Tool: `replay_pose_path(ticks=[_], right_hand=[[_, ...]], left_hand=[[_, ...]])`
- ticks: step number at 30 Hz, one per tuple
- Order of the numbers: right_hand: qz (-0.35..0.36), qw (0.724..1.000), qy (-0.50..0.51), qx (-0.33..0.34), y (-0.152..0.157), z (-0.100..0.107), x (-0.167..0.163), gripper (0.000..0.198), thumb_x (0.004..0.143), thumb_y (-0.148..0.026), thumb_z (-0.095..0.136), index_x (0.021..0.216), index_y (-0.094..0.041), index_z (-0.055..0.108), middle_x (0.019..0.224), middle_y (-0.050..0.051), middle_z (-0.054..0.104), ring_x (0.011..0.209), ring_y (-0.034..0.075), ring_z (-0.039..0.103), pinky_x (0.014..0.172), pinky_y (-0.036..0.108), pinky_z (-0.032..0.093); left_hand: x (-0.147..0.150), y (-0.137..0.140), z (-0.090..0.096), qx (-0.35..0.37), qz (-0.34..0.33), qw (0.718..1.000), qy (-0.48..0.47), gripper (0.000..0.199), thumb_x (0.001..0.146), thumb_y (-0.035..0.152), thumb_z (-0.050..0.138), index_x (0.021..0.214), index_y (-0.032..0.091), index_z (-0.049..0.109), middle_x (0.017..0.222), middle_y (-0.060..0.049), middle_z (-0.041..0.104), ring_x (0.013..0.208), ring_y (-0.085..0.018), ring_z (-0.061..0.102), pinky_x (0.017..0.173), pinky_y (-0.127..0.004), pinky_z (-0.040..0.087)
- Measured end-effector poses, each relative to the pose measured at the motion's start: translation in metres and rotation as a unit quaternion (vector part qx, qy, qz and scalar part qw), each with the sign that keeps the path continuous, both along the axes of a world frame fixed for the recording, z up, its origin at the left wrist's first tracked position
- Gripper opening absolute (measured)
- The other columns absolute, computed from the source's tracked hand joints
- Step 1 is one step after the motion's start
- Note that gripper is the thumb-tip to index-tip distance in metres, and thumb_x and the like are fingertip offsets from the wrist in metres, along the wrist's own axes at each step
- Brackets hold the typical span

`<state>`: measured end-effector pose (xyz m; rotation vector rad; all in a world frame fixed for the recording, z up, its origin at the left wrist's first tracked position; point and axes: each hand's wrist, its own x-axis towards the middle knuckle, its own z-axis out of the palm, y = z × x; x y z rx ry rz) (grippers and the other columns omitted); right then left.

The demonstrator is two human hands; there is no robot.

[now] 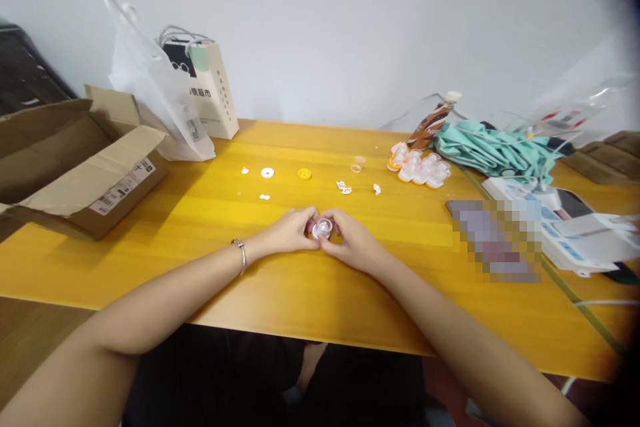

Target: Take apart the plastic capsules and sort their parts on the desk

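Head view: clear piece (pixel 323 227) points round end up.

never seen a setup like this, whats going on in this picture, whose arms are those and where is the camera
There is no machine here: a person works with two bare hands. The single picture comes from a camera worn on the person's head, looking forward and down. The left hand and right hand hold a small clear round piece between their fingers, over the yellow table. Farther back lie a white disc, a yellow disc, a clear cup-like part and a cluster of clear and orange pieces. An open cardboard box stands toward the left, and a brown bottle toward the right.
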<state>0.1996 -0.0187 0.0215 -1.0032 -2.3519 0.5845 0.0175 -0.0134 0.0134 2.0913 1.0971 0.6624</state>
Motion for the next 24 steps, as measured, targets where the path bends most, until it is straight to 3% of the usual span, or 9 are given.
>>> replay_pose_path(ticks=[2, 4, 7, 11, 15, 18, 21, 24], right_hand=[[0.008, 0.999, 0.033, 0.028, 0.0007, -0.0023, 0.0005, 0.043, 0.073, -0.026, 0.059, 0.110, -0.019, 0.040, 0.103, 0.009, 0.053, 0.090, 0.020, 0.053, 0.079, 0.036, 0.045], [-0.025, 0.998, 0.057, 0.034, 0.0013, -0.0046, 0.0007, 0.053, 0.071, -0.030, 0.063, 0.115, -0.018, 0.036, 0.104, 0.011, 0.051, 0.093, 0.022, 0.053, 0.081, 0.039, 0.046], [-0.029, 0.997, 0.064, 0.014, 0.0002, -0.0064, -0.0003, 0.045, 0.077, -0.030, 0.058, 0.115, -0.019, 0.036, 0.097, 0.009, 0.054, 0.090, 0.022, 0.055, 0.080, 0.040, 0.047], [0.022, 0.996, 0.078, 0.044, -0.0025, -0.0059, -0.0011, 0.050, 0.077, -0.025, 0.056, 0.120, -0.019, 0.031, 0.112, 0.012, 0.050, 0.104, 0.023, 0.052, 0.090, 0.042, 0.044], [-0.041, 0.995, 0.074, 0.046, -0.0020, -0.0066, -0.0006, 0.054, 0.073, -0.035, 0.063, 0.116, -0.018, 0.035, 0.101, 0.011, 0.053, 0.094, 0.025, 0.055, 0.081, 0.043, 0.048], [-0.012, 0.998, 0.043, 0.032, -0.0016, -0.0060, -0.0006, 0.037, 0.079, -0.028, 0.054, 0.112, -0.020, 0.039, 0.096, 0.008, 0.056, 0.090, 0.023, 0.057, 0.079, 0.041, 0.049], [0.004, 0.996, 0.059, 0.063, -0.0025, -0.0050, -0.0018, 0.044, 0.077, -0.027, 0.057, 0.115, -0.019, 0.037, 0.107, 0.011, 0.053, 0.099, 0.024, 0.054, 0.086, 0.043, 0.046], [-0.016, 0.997, 0.055, 0.060, -0.0028, -0.0049, -0.0029, 0.039, 0.077, -0.032, 0.059, 0.110, -0.019, 0.042, 0.101, 0.010, 0.055, 0.094, 0.024, 0.056, 0.081, 0.041, 0.048]], left_hand=[[0.0002, -0.0006, 0.0007, -0.001, 0.002, 1.000, 0.000, 0.027, 0.063, 0.026, 0.065, 0.077, 0.018, 0.044, 0.067, 0.004, 0.050, 0.058, -0.010, 0.045, 0.053, -0.021, 0.032], [0.0001, -0.0008, 0.0007, 0.000, -0.002, 1.000, -0.002, 0.027, 0.063, 0.026, 0.065, 0.077, 0.017, 0.044, 0.067, 0.004, 0.050, 0.059, -0.010, 0.045, 0.052, -0.020, 0.032], [-0.0004, -0.0004, -0.0007, 0.008, -0.004, 1.000, -0.004, 0.024, 0.065, 0.026, 0.063, 0.077, 0.017, 0.043, 0.068, 0.004, 0.050, 0.058, -0.010, 0.045, 0.052, -0.020, 0.032], [-0.0006, 0.0004, -0.0015, 0.012, -0.011, 1.000, -0.002, 0.027, 0.065, 0.026, 0.064, 0.080, 0.017, 0.044, 0.071, 0.003, 0.052, 0.061, -0.010, 0.046, 0.054, -0.021, 0.034], [0.0004, -0.0007, 0.0004, 0.011, -0.004, 1.000, 0.003, 0.027, 0.063, 0.025, 0.065, 0.079, 0.018, 0.044, 0.068, 0.004, 0.051, 0.059, -0.010, 0.046, 0.053, -0.021, 0.033], [0.0012, -0.0013, 0.0016, 0.009, 0.000, 1.000, 0.001, 0.024, 0.064, 0.023, 0.063, 0.077, 0.018, 0.043, 0.066, 0.004, 0.050, 0.057, -0.010, 0.045, 0.052, -0.021, 0.032], [0.0011, -0.0008, 0.0020, 0.013, -0.005, 1.000, 0.000, 0.027, 0.063, 0.025, 0.065, 0.076, 0.018, 0.043, 0.067, 0.004, 0.051, 0.058, -0.010, 0.045, 0.053, -0.021, 0.033], [0.0009, -0.0004, 0.0024, 0.015, -0.005, 1.000, 0.008, 0.027, 0.062, 0.024, 0.065, 0.077, 0.018, 0.043, 0.067, 0.004, 0.051, 0.058, -0.010, 0.045, 0.053, -0.021, 0.032]])
